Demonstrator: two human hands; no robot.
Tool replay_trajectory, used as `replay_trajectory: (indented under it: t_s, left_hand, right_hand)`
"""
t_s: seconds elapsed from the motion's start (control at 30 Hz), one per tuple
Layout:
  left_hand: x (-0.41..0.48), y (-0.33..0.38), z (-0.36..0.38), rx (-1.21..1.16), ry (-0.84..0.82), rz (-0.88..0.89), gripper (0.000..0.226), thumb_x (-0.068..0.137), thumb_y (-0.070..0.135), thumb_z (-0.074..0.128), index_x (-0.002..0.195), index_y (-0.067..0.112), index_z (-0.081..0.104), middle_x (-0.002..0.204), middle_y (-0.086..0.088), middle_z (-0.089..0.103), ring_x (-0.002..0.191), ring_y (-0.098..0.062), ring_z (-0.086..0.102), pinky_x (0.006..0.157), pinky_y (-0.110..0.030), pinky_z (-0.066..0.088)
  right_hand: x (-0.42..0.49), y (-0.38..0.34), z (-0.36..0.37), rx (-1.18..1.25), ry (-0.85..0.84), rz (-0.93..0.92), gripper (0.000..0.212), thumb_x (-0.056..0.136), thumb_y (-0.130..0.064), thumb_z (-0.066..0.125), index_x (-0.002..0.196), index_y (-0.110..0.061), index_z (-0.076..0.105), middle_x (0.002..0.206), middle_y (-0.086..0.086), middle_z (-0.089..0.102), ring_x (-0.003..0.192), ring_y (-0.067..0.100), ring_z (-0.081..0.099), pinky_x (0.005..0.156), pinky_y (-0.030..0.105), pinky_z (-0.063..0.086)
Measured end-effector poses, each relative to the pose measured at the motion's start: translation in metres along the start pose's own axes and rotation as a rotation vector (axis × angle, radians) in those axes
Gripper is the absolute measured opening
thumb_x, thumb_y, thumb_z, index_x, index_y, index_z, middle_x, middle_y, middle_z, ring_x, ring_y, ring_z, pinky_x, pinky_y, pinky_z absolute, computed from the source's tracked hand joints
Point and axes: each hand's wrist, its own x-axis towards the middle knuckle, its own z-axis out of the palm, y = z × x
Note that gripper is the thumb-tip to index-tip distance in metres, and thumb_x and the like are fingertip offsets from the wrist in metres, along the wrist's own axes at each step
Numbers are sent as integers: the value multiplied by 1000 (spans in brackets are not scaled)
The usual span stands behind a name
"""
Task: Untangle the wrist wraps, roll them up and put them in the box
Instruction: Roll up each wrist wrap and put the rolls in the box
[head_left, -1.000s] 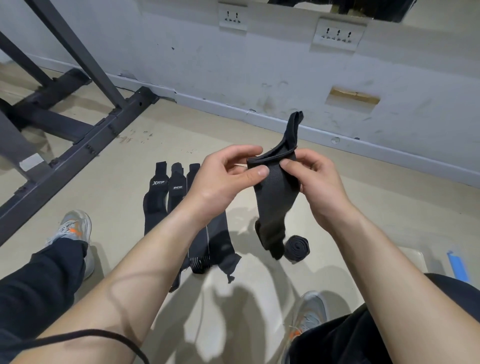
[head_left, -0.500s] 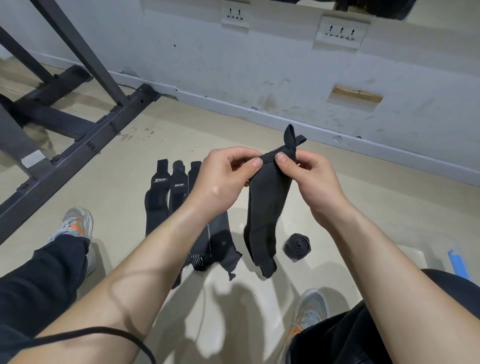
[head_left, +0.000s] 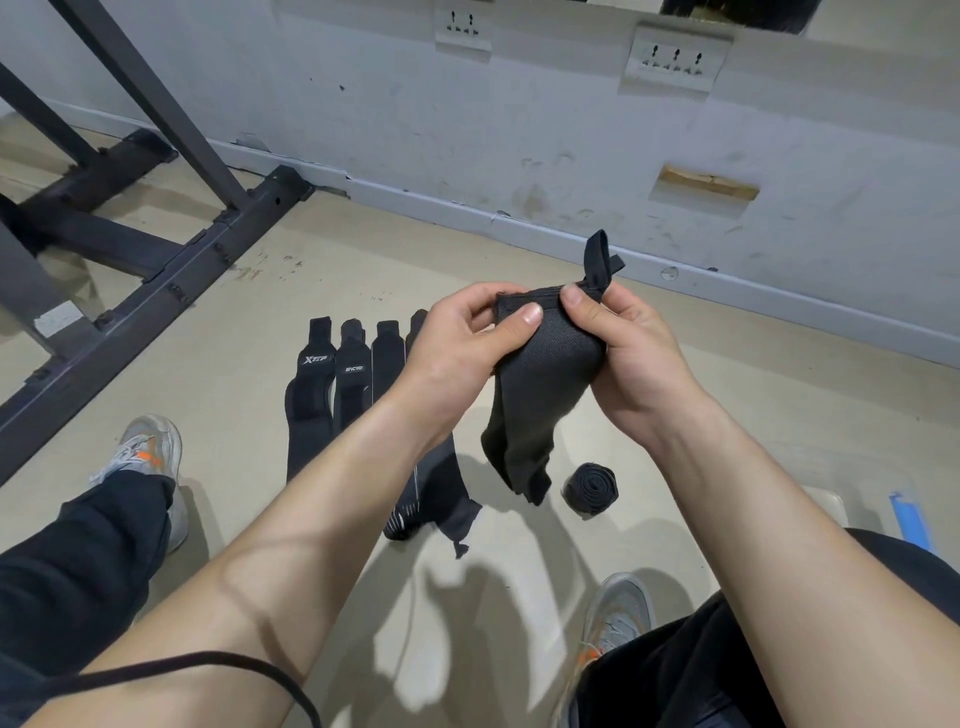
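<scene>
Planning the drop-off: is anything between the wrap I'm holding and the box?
Nothing visible does. The left hand and right hand hold the wrap; the box sits rightward, partly behind the right forearm.

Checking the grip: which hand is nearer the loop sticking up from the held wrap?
Right. The right hand pinches the wrap just below the loop; the left hand pinches the opposite top corner, away from it.

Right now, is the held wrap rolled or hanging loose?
Hanging loose: wrist wrap dangles from left hand and right hand pinching its top.
</scene>
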Motion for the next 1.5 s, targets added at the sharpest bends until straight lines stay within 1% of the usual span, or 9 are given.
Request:
replay_trajectory:
  t_s: [0.33,0.5,0.63,0.77,0.9,1.0,1.13,1.2,1.5]
  left_hand:
    - [-3,1,9,-30,39,53,15,97,3,67,110,11,65,95,-10,75,87,-23,71,82,-34,59]
    - [-3,2,9,47,64,86,11,97,4,67,103,13,68,85,-1,75,81,-16,71,78,-27,58]
    - [1,3,1,103,90,99,14,94,5,71,98,18,70,94,-9,75,89,-20,71,89,-37,57]
    - [2,9,-10,165,47,116,15,92,5,73,95,20,70,95,-7,74,88,-16,70,83,-28,57]
    - [1,13,-15,315,-33,143,19,93,-1,70,95,18,69,83,7,72,77,-4,67,75,-18,51]
    - [2,13,-19,354,-59,139,20,93,-1,71,95,19,69,80,11,72,76,-3,67,75,-18,52]
    - [1,12,-19,306,-66,98,18,95,-3,67,98,14,65,74,12,72,65,1,65,66,-13,50]
    - [0,11,-19,290,-77,82,18,96,-5,65,100,12,63,71,14,72,62,3,64,64,-12,49]
    - [0,18,-21,51,-153,37,19,89,4,71,97,21,67,83,-5,73,72,-22,67,68,-29,56]
  right_hand:
    - [-3,-5,4,41,18,23,18,89,-16,69,102,-3,67,103,19,70,90,27,69,85,34,57]
    - [-3,-3,4,-33,41,30,49,77,-33,79,112,-4,60,99,22,66,91,30,64,85,40,51]
    - [-1,-6,2,-183,93,84,42,78,-45,81,99,-14,61,87,0,70,72,13,65,77,33,48]
    - [1,-11,-9,-457,193,-109,76,69,-51,80,136,-44,45,135,-6,53,118,10,58,94,28,47]
    - [-1,-17,-14,-797,-98,-293,39,73,-47,72,111,-50,66,143,-16,43,137,8,42,108,31,38]
    - [4,-15,-14,-949,-141,-322,13,76,-40,72,88,-46,70,126,-13,60,120,11,57,107,33,43]
    - [5,-17,-16,-841,-169,-219,10,83,-22,79,85,-25,69,81,-6,67,72,15,65,70,34,52]
    - [4,-18,-17,-729,-158,-147,14,87,-9,78,86,-16,67,77,1,65,59,19,63,61,29,52]
    - [-5,-25,-10,-252,-253,57,11,88,-14,67,89,-20,58,78,-4,64,66,11,61,58,27,53]
